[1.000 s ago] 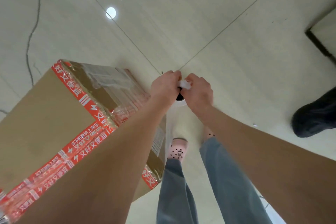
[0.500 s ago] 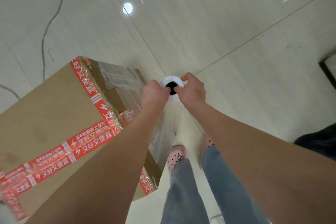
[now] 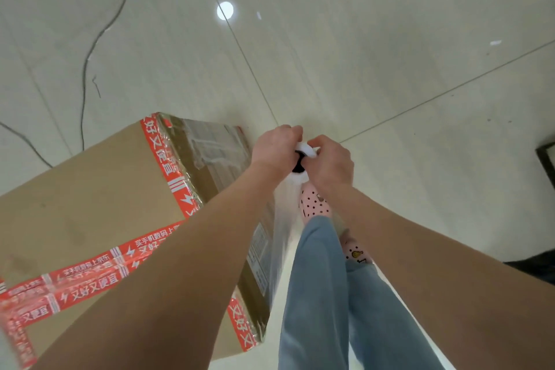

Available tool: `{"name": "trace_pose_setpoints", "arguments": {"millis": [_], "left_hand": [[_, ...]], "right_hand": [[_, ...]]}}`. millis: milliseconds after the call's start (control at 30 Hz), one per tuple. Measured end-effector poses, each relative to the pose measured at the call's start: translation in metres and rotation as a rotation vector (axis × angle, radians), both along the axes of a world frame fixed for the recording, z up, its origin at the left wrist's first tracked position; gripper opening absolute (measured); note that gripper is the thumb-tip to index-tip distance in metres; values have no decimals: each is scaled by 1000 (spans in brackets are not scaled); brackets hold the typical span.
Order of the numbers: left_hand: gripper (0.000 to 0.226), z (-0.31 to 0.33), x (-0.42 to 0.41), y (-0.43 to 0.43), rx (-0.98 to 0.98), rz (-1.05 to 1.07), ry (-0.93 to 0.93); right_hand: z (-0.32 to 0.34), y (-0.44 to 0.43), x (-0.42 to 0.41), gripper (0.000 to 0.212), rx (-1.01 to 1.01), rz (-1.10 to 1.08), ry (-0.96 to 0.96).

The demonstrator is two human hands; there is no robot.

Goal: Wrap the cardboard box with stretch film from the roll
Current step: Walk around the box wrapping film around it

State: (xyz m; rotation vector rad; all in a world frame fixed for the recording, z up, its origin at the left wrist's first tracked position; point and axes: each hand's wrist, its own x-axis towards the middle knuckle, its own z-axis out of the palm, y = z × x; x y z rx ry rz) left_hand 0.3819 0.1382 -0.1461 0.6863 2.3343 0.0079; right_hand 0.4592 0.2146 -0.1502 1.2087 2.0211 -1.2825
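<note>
Hands meet over the top end of the roll [image 3: 304, 149], which stands upright and is seen from above, its white rim and dark core hole showing between them. The left hand [image 3: 274, 149] has its fingers curled over the far side of the rim, a closed grip on the roll. The right hand [image 3: 330, 164] is curled the same way on the near right side, its fingertips pinching the white edge. The 2 hands touch at the knuckles.

The roll sits just beside the right-hand face of the cardboard box [image 3: 90, 204], which stands on the floor [image 3: 390, 69] to the person's left. Stretch film [image 3: 280, 219] hangs as a glossy, clear sheet below the hands, close against that face of the box. Wrinkled film also clings to the box's far face. Red tape [image 3: 90, 279] with white lettering runs along the box's edges and across its top.

Below the hands are 2 legs in blue jeans [image 3: 315, 294] and pink spotted clogs [image 3: 313, 204]. A thin dark cable [image 3: 87, 63] trails over the pale tiles at the left, and a round light reflection [image 3: 225, 10] shines further off.
</note>
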Motion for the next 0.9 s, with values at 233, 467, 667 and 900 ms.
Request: {"name": "trace_pose_setpoints", "arguments": {"millis": [233,467,667,900], "left_hand": [[14,-8,-38,-21,15,567,-13],[22,-4,-61,-38,-43,661,-116],[35,-2,-85,-25,15,65,7],[16,-3,-98,-20,21,109,25]], "right_hand": [[0,-3,-57,23,6,-6,82],[-2,-12,-87,28,-38,-10,17],[1,-13,-100,24,-10,120,-1],[0,-15,-113,24,42,122,-20]]}}
